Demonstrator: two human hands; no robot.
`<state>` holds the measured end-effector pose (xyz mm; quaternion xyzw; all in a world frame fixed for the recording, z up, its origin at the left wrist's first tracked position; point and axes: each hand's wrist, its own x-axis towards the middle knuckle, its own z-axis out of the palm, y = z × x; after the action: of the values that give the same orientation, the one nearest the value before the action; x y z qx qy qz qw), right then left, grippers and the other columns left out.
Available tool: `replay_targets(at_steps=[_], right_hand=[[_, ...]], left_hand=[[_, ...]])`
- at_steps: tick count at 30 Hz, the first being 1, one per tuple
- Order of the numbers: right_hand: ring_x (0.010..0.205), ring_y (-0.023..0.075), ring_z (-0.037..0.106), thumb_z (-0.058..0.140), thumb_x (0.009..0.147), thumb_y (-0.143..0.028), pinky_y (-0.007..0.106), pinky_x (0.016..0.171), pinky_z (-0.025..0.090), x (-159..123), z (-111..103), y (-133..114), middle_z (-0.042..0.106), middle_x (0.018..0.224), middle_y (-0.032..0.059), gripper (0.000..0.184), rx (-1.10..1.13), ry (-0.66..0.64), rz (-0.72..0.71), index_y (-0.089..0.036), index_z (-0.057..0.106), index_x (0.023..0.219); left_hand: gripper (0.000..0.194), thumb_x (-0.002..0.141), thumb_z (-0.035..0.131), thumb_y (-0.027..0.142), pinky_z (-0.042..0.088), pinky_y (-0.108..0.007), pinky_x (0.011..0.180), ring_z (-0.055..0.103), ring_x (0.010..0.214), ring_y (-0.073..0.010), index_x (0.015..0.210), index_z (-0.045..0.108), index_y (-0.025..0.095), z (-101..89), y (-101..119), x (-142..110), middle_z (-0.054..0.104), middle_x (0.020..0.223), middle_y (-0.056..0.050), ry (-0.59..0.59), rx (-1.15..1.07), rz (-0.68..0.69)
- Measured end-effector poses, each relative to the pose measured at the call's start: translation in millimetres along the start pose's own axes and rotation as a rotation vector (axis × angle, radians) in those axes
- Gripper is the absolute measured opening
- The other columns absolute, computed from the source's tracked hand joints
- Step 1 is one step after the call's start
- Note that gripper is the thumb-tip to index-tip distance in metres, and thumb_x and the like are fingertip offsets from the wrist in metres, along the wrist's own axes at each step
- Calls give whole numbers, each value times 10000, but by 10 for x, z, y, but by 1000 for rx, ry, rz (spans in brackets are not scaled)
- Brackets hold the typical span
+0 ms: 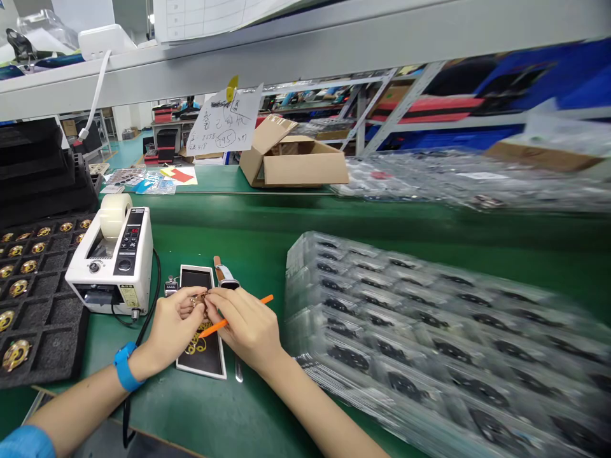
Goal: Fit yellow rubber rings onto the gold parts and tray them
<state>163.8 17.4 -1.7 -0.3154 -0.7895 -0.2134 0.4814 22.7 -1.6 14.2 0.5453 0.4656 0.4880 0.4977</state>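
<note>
- Pinching a small gold-coloured part (203, 304) between the fingertips of the left hand (168, 331) and the right hand (251, 327), just above a white-rimmed tray (203, 374).
- Closing left thumb and fingers on the part with hardly any gap; meeting it with right fingertips from the other side, while also gripping an orange stick (263, 299); cannot tell how firmly.
- Could drop the part through any loosening of either pinch, given so little surface to hold; would probably land among the yellow rings (195, 345) in the tray and be hard to pick out.
- Might scratch or scatter those rings with the stick's lower tip, slanting down close to them, through a careless dip of the right wrist.
- Could bend or mark the part by pressing too hard from both sides.
- Might snag the black cord (159, 280) by sweeping the left arm toward the tape dispenser (112, 267).
- Reading, on the handwritten sheet (224, 124) below the shelf, a circled number apparently ending in "95" and, lower, "418"; cannot make out most Chinese characters.
- Showing on the dispenser: red digits, perhaps "36", plus a front label too small to read.
- Finding no legible brand anywhere.
</note>
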Motion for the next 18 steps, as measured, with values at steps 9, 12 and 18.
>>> replay_targets(at_steps=[9, 12, 18], right_hand=[[664, 151, 582, 512, 845, -98, 257, 592, 437, 7, -4, -64, 681, 772, 60, 119, 55, 8, 114, -182, 595, 865], [670, 149, 589, 512, 848, -99, 253, 585, 442, 25, -10, -79, 672, 760, 54, 110, 86, 2, 155, -186, 579, 837], [670, 149, 593, 515, 848, -94, 251, 573, 444, 32, -7, -98, 665, 746, 51, 107, 91, 10, 179, -185, 566, 824]], left_hand=[[253, 761, 626, 256, 571, -295, 719, 686, 751, -181, 985, 658, 143, 9, 9, -7, 718, 798, -54, 9, 48, 51], [245, 768, 614, 257, 567, -297, 719, 684, 750, -181, 981, 652, 143, 8, -5, -4, 719, 802, -56, 3, 71, 65], [237, 793, 589, 246, 558, -290, 747, 690, 806, -179, 1006, 632, 152, 2, -18, -2, 727, 873, -61, -21, 74, 72]])
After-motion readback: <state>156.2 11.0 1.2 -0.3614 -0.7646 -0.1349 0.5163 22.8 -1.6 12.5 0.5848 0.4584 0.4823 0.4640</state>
